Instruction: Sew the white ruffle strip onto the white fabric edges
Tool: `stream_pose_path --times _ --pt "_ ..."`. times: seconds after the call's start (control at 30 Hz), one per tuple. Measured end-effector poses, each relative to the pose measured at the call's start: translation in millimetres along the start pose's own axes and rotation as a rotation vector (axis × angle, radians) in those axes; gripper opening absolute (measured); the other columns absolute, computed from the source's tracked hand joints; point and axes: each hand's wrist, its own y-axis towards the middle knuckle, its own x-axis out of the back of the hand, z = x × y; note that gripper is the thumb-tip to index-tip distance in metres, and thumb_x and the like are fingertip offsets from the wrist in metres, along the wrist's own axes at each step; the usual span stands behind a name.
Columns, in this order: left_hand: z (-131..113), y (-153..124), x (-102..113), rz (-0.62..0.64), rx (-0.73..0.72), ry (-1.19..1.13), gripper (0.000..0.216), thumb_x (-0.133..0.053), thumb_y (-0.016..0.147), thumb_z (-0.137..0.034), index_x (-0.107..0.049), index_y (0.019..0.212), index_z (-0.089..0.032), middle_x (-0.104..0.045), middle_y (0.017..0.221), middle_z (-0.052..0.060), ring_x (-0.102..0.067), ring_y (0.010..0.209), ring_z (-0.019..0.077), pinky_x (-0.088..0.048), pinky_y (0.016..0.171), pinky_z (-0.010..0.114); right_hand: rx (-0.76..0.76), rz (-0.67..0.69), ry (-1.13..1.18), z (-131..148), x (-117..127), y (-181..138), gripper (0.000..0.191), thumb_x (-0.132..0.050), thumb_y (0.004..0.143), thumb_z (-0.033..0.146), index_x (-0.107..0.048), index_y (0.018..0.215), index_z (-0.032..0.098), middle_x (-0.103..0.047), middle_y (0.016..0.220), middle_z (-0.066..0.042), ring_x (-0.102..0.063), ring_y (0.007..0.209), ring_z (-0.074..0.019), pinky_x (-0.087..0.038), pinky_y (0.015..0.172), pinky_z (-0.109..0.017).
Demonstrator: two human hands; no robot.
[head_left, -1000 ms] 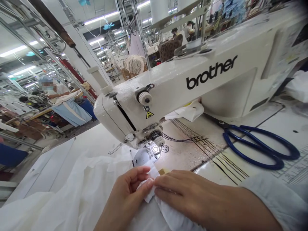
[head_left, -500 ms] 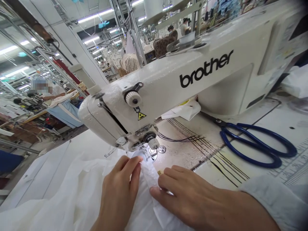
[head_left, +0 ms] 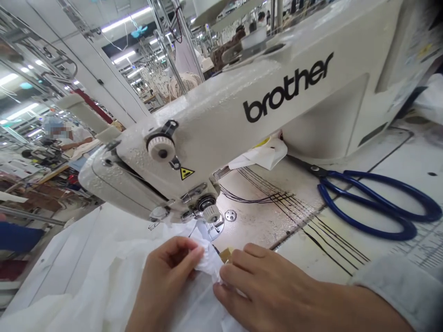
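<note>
White fabric (head_left: 86,272) spreads over the left of the sewing table and runs up to the needle area of a Brother sewing machine (head_left: 207,124). With thumb and index finger, my left hand (head_left: 169,272) pinches the fabric's gathered edge just in front of the presser foot. Close by on the right, my right hand (head_left: 263,281) has its fingers curled and closed on the same edge. A small yellowish piece (head_left: 225,254) shows beside the right fingertips. The needle itself is hard to make out.
Blue-handled scissors (head_left: 374,198) lie on the table at right, beside black lines drawn on the surface. A folded white cloth (head_left: 265,154) sits under the machine arm. Beyond the table at left, a person (head_left: 65,133) works among other benches.
My left hand has turned and drawn slightly back from the presser foot, its pinch on the edge showing more clearly. The view has moved closer to the machine. My right hand stays nearly in place.
</note>
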Motion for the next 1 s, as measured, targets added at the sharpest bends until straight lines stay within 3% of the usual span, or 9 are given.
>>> stream_pose_path --times 0.17,0.3,0.37,0.5,0.6,0.8,1.0 --pt "-9 17 1 0.193 -0.047 -0.04 0.042 -0.078 0.065 -0.034 -0.062 0.102 -0.02 -0.068 0.071 0.0 -0.061 0.066 0.0136 -0.047 0.062 0.023 -0.02 -0.198 0.051 -1 -29 2 0.029 -0.045 0.095 0.009 -0.063 0.073 0.015 -0.059 0.07 -0.001 -0.052 0.064 -0.017 -0.038 0.056 -0.034" --pt "-7 20 6 0.276 -0.08 0.103 0.042 -0.07 0.072 -0.034 -0.064 0.111 -0.019 -0.07 0.084 0.003 -0.061 0.076 0.0162 -0.048 0.069 0.027 -0.014 -0.089 0.019 -1 -13 1 0.031 -0.038 0.097 0.006 -0.066 0.09 0.015 -0.062 0.079 -0.003 -0.056 0.073 -0.0174 -0.043 0.066 -0.032" --pt "-5 18 6 0.243 -0.125 0.18 0.037 -0.067 0.074 -0.035 -0.066 0.107 -0.02 -0.067 0.077 0.0 -0.057 0.069 0.0142 -0.044 0.063 0.025 -0.039 -0.056 0.002 -2 1 1 0.032 -0.036 0.097 0.005 -0.066 0.097 0.016 -0.064 0.083 -0.003 -0.058 0.08 -0.0177 -0.045 0.072 -0.032" --pt "-2 16 3 0.13 -0.189 0.279 0.02 -0.064 0.076 -0.038 -0.07 0.083 -0.02 -0.062 0.068 -0.002 -0.051 0.061 0.0123 -0.039 0.058 0.024 -0.08 -0.05 -0.024 -3 10 3 0.034 -0.038 0.097 0.003 -0.067 0.086 0.016 -0.064 0.079 -0.001 -0.057 0.075 -0.0169 -0.045 0.071 -0.031" --pt "2 17 1 0.084 -0.171 0.31 0.021 -0.064 0.074 -0.04 -0.068 0.077 -0.02 -0.066 0.073 0.0 -0.056 0.066 0.0153 -0.042 0.062 0.026 -0.09 -0.045 0.003 -2 -1 3 0.03 -0.04 0.095 0.004 -0.066 0.087 0.016 -0.064 0.085 -0.002 -0.057 0.076 -0.0177 -0.045 0.068 -0.033" --pt "2 13 -6 -0.005 -0.137 0.362 0.025 -0.064 0.073 -0.045 -0.069 0.079 -0.021 -0.067 0.07 -0.001 -0.058 0.065 0.0171 -0.043 0.063 0.028 -0.04 -0.235 -0.022 -5 -31 2 0.03 -0.038 0.094 0.006 -0.067 0.093 0.011 -0.069 0.099 -0.006 -0.056 0.073 -0.017 -0.043 0.064 -0.033" --pt "2 9 -13 -0.067 -0.172 0.37 0.024 -0.064 0.075 -0.045 -0.069 0.079 -0.023 -0.066 0.067 -0.003 -0.058 0.061 0.0161 -0.044 0.06 0.027 -0.03 -0.282 -0.025 -6 -33 2 0.036 -0.034 0.095 0.005 -0.069 0.089 0.011 -0.069 0.105 -0.006 -0.056 0.075 -0.0174 -0.043 0.064 -0.033"
